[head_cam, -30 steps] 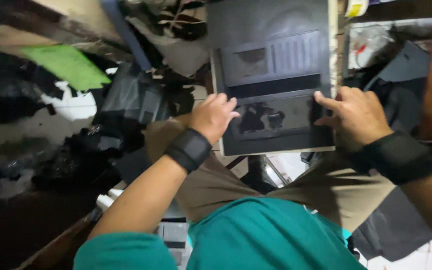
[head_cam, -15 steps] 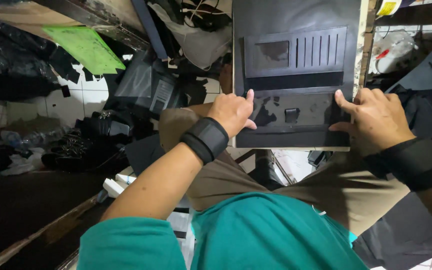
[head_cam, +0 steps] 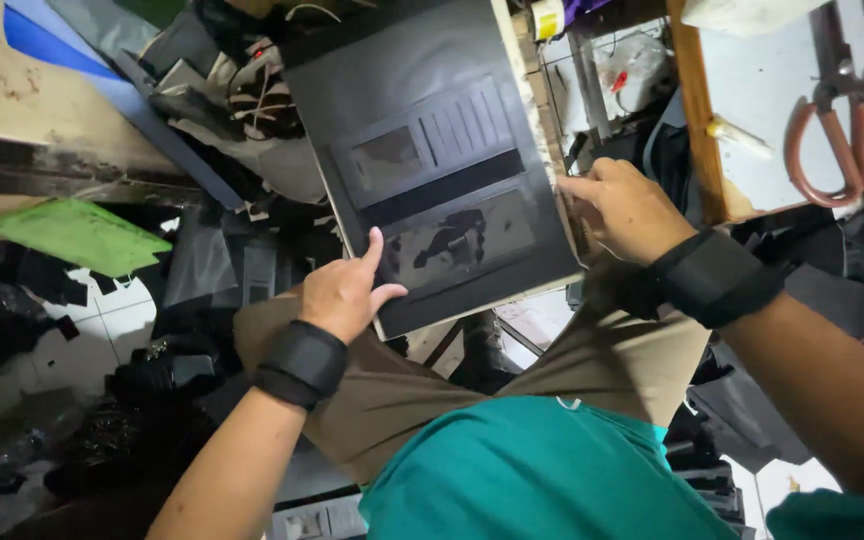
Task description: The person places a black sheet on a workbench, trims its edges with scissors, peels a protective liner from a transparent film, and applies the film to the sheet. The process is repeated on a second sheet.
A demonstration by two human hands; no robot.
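A large black flat board (head_cam: 432,90) with cut-out panels and a slotted section rests over my knees, tilted away from me. My left hand (head_cam: 344,290), with a black wrist band, grips its lower left edge, thumb on top. At the board's right edge my right hand (head_cam: 627,208), also in a black wrist band, presses with its fingers against the side. A patch of torn dark film (head_cam: 457,235) shows on the board's lower panel, between my hands.
Large rust-handled scissors (head_cam: 852,130) lie on a white worktop with a wooden edge (head_cam: 697,110) at the right. Black scraps and sheets (head_cam: 202,270) pile on the tiled floor at the left, beside a green sheet (head_cam: 77,235). Cables and bags crowd behind the board.
The view has swung right, bringing the worktop and scissors into sight. The board now sits tilted, and both hands have stayed on its left and right edges.
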